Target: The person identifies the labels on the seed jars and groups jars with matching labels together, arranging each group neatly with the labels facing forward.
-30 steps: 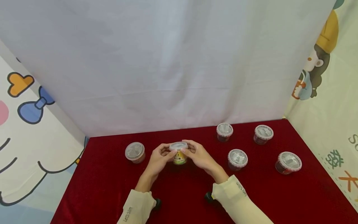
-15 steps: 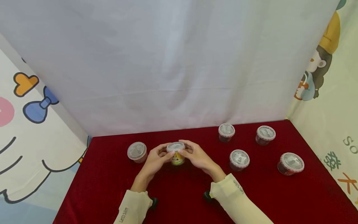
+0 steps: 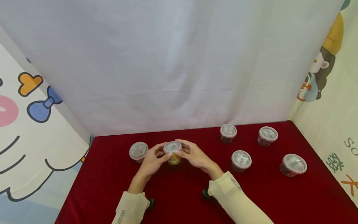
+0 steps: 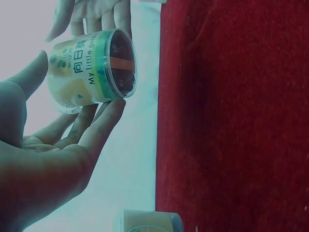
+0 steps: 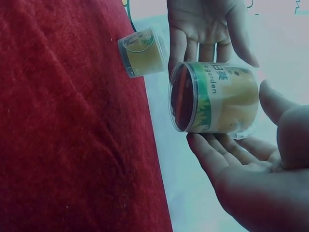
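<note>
Between my two hands is a lidded clear plastic cup (image 3: 174,160) with a yellow and green "My little garden" label. My left hand (image 3: 153,160) grips its left side and my right hand (image 3: 195,155) its right side, thumbs towards me. In the left wrist view the cup (image 4: 82,72) shows its clear base, with dark contents and an orange strip inside. The right wrist view also shows that base, and the cup (image 5: 219,99) is held above the red cloth. Close to my left hand stands another lidded cup (image 3: 138,151), partly behind the fingers.
On the right of the red cloth (image 3: 179,199) stand several lidded cups with dark contents, among them a back cup (image 3: 228,133), a front cup (image 3: 241,160) and a far right cup (image 3: 293,165). A white curtain (image 3: 167,68) closes off the back.
Both hands have shifted a little to the left with the cup, nearer to the left cup on the cloth. The head view has turned slightly left. The grip looks the same.
</note>
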Motion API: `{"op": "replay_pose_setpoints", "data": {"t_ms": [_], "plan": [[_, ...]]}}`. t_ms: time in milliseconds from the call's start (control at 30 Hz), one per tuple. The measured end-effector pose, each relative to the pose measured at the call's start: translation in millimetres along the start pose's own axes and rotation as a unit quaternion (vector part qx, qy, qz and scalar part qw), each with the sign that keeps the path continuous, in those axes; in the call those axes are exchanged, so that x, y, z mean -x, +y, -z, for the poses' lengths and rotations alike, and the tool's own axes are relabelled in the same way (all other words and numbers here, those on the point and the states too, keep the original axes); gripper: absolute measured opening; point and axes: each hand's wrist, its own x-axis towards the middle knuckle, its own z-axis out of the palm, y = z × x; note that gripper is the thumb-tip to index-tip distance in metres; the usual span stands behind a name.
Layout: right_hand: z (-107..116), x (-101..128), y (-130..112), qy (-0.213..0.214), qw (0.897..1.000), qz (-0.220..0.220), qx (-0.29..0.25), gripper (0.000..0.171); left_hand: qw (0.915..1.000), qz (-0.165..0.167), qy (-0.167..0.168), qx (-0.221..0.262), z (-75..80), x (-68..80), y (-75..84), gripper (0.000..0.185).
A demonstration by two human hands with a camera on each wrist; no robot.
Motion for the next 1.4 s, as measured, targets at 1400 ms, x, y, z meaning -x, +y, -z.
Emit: {"op": "replay_pose_setpoints", "data": {"t_ms": [1400], "plan": [[-16.4,-30.1,18.9,-0.03,0.999,0.036,-0.001,0.065,0.9919,-0.021,0.025,-0.122,12.3,3.5,7.5,0.064]]}}
